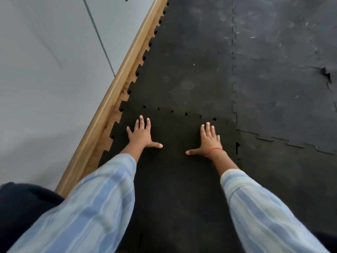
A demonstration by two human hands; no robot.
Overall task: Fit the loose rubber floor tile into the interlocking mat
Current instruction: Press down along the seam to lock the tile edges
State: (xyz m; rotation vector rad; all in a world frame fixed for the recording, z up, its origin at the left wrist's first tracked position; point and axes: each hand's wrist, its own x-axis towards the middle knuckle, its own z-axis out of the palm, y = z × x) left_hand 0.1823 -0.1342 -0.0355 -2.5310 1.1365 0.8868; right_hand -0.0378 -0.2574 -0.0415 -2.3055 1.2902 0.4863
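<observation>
The loose rubber tile is matt, deep black and finely grained, with crisply cut puzzle-tooth edges. The interlocking mat around it is the same rubber but greyer, dusty and scuffed, with pale smears and a torn spot on one seam. The skirting board looks like smooth wood or wood-look trim, tan, with a soft sheen. The wall is smooth, matt pale grey. The sleeves are soft woven cloth, striped blue and white. A thin orange thread circles the right wrist.
</observation>
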